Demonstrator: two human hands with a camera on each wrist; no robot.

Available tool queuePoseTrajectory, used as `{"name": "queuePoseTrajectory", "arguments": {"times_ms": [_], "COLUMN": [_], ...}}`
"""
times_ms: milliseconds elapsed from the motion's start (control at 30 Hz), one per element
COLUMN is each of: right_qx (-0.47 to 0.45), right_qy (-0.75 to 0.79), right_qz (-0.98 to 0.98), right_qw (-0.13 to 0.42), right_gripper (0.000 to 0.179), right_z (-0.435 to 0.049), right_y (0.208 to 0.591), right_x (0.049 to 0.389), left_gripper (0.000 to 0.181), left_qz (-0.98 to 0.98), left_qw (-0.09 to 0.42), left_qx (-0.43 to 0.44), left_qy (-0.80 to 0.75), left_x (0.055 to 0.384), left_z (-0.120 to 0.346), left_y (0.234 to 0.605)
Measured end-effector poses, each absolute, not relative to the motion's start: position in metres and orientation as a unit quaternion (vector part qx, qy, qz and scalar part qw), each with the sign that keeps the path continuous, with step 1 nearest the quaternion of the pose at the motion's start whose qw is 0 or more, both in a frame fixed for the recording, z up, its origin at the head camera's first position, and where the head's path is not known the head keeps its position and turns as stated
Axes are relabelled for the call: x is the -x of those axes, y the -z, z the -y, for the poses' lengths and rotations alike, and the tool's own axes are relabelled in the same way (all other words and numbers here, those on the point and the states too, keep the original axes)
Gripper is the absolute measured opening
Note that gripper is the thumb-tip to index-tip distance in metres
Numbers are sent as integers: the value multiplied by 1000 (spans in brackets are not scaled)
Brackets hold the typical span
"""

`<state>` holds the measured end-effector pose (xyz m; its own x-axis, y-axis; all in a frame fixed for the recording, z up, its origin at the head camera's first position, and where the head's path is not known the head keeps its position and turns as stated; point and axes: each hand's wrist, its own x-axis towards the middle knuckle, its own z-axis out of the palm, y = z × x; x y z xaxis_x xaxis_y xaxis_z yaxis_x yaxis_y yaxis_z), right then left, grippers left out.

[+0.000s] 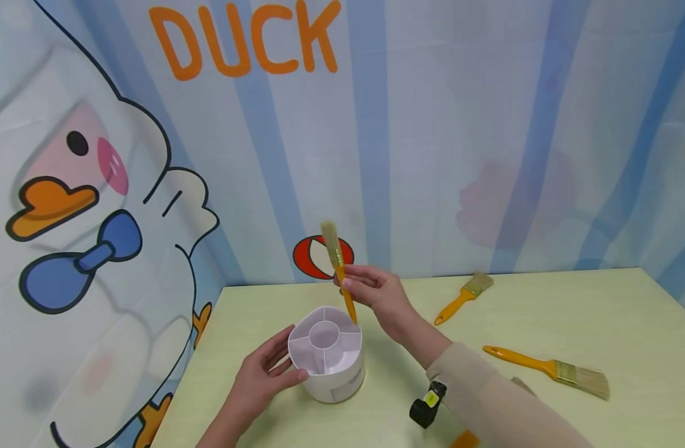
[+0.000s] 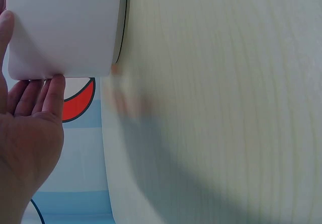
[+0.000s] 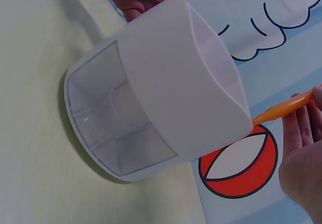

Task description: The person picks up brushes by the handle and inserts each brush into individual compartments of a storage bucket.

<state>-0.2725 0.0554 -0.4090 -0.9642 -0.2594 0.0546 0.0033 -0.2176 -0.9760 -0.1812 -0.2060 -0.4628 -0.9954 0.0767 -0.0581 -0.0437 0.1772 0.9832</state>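
Right hand [image 1: 378, 295] fingers are being closed in a pinch around an orange-handled brush [image 1: 336, 252] in the head view, which is being held bristles up, its handle end pointing down at the far right rim of the white holder [image 1: 318, 386]. That divided holder is standing on the pale table [image 1: 633, 323], and its left side is being gripped by the left hand [image 1: 264, 367], partly open to the holder's width, thumb toward the near wall. Right of the holder and beyond it, a small brush [image 1: 464, 298] is lying; well to its right, a large brush [image 1: 546, 370] is resting. Nearer on that side, an orange piece [image 1: 465, 439] is being partly covered by the sleeve [image 1: 488, 386], beside a black device [image 1: 428, 404]. Behind the holder, a printed ball [image 1: 304, 258] is being shown on the backdrop [image 1: 432, 124]. In the left wrist view, the holder's smooth wall is being touched by the left fingers, and a shadow is being cast on the table. In the right wrist view, a clear panel [image 3: 118, 110] is being displayed low on the holder; the handle end is being held at its rim, though contact cannot be told.
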Motion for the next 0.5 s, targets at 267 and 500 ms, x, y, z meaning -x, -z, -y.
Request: {"name": "queuePoseTrajectory", "arguments": {"times_ms": [267,500], "right_qx": [113,101], "right_qy": [754,733], "right_qz": [-642,-665], "right_qw": [88,97], "right_gripper": [38,37], "right_z": [-50,-50], "right_y": [423,432], "right_x": [270,270], "left_gripper": [81,81], "left_qz": [-767,-770], "left_qw": [51,49], "left_qx": [-9,-8], "left_qy": [-640,-637], "left_x": [181,181], "left_z": [205,206], "left_y": [462,462]}}
